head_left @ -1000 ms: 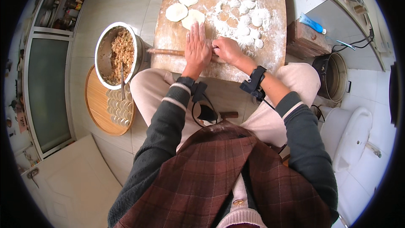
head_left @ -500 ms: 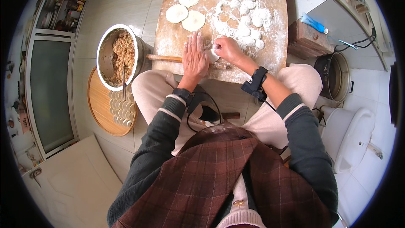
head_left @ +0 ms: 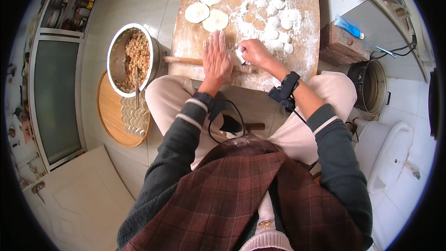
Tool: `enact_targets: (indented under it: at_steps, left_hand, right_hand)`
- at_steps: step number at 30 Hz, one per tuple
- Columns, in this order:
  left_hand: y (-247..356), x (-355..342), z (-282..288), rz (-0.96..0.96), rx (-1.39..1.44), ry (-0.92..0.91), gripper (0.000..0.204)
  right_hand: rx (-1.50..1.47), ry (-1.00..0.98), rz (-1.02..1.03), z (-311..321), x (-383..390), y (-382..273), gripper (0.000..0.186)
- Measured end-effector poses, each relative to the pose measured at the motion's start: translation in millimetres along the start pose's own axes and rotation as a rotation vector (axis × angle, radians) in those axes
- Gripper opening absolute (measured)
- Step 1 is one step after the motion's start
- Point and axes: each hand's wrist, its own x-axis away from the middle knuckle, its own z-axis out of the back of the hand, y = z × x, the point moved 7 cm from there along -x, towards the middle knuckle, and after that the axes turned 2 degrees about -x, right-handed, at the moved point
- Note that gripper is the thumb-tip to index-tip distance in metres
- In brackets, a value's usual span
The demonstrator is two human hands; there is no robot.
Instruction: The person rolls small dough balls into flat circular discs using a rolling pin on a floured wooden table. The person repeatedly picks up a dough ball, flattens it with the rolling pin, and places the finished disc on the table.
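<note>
My left hand (head_left: 217, 59) lies flat, fingers stretched out, on top of a wooden rolling pin (head_left: 185, 61) near the board's front edge. To its right, my right hand (head_left: 258, 53) pinches the edge of a small dough wrapper (head_left: 239, 57), which is partly hidden between the hands. Both hands are dusted with flour. Beyond my left fingertips, several rolled wrappers (head_left: 197, 12) lie flat on the floured wooden board (head_left: 186, 42). Small dough pieces (head_left: 271, 22) are scattered in loose flour at the right.
Left of the board stands a metal bowl (head_left: 152, 40) of minced filling with a spoon in it. Below it, a round wooden tray (head_left: 111, 116) carries rows of dumplings (head_left: 134, 118). On the right, a blue tube (head_left: 349, 27) rests on a brick block (head_left: 341, 44) beside a metal pot (head_left: 371, 83).
My right hand has shifted slightly right, and more of the dough wrapper shows beside its fingers. My left hand stays flat on the rolling pin. The whole view has moved a little.
</note>
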Motion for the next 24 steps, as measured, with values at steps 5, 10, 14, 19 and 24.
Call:
enact_targets:
  at_steps: [5,10,14,19,24]
  left_hand:
    - [6.4,-9.3,18.4,-0.037,0.148,0.175,0.066]
    - [7.5,3.5,10.8,-0.047,0.051,0.057,0.069]
    - [6.6,-4.5,11.6,-0.036,0.108,0.130,0.071]
    - [6.2,-5.1,11.3,-0.041,0.163,0.167,0.071]
    - [6.4,5.9,4.2,-0.037,0.051,0.061,0.072]
  right_hand:
    - [0.207,0.156,0.181,4.6,4.1,-15.3,0.012]
    - [-0.102,0.091,-0.070,6.6,0.2,8.2,0.011]
    - [0.234,0.032,0.091,0.2,3.1,-7.2,0.009]
    - [0.220,0.112,0.118,7.6,4.1,-12.5,0.007]
    - [0.161,-0.018,-0.003,8.0,1.2,2.3,0.004]
